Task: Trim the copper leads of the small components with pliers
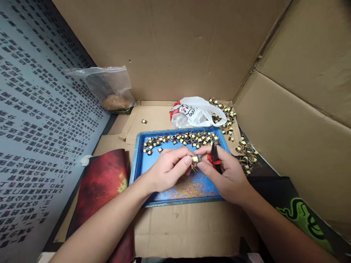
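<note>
Over a blue tray (138, 164), my left hand (167, 170) pinches a small yellow-and-black component (195, 159) with thin wire leads between thumb and fingers. My right hand (229, 175) touches the same component with thumb and forefinger while its other fingers are closed round red-handled cutters (214, 155), whose tips point up and away. A row of several similar components (181, 139) lies along the tray's far edge. A heap of cut wire ends (189, 189) lies on the tray below my hands.
A white plastic bag (196, 111) sits behind the tray, with more components scattered at the right (245, 151). A clear bag with brown material (111, 87) stands back left. Cardboard walls enclose the space; a red mat (101, 182) lies left, a black-green mat (298, 212) right.
</note>
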### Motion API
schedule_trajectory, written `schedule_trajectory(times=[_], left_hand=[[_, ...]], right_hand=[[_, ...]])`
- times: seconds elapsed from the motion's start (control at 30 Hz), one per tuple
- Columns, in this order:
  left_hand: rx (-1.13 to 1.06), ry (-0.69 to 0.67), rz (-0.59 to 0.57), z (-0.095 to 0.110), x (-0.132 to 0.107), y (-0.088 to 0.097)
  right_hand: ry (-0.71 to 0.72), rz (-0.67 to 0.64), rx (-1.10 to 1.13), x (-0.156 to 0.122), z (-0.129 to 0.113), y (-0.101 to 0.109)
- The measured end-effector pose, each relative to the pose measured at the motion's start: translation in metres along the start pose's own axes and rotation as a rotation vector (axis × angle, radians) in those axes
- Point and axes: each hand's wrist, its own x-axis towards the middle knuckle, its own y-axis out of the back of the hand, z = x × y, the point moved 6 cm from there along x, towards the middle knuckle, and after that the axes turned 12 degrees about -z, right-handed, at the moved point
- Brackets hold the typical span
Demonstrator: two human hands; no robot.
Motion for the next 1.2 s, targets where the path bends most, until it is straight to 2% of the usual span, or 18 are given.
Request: schedule_trajectory(times=[0.27, 0.47, 0.73, 0.83, 1.0, 1.2], left_hand=[[-0.116, -0.151, 0.174, -0.009, -0.005, 0.007], [-0.084, -0.201, 0.185, -0.008, -0.005, 0.005], [0.055, -0.249, 0.178, 0.000, -0.002, 0.011], [0.053, -0.210, 0.193, -0.001, -0.002, 0.012], [-0.146, -0.123, 0.188, -0.011, -0.002, 0.010], [-0.029, -0.163, 0.170, -0.004, 0.000, 0.008]], right_hand=[[0.001, 0.036, 0.051, -0.001, 0.002, 0.001], [0.024, 0.056, 0.064, -0.003, 0.007, -0.001], [-0.003, 0.013, 0.085, -0.001, 0.007, -0.003], [-0.025, 0.037, 0.106, 0.001, 0.011, -0.002], [-0.005, 0.077, 0.087, 0.002, 0.015, 0.001], [-0.016, 0.094, 0.020, 0.001, 0.011, 0.005]])
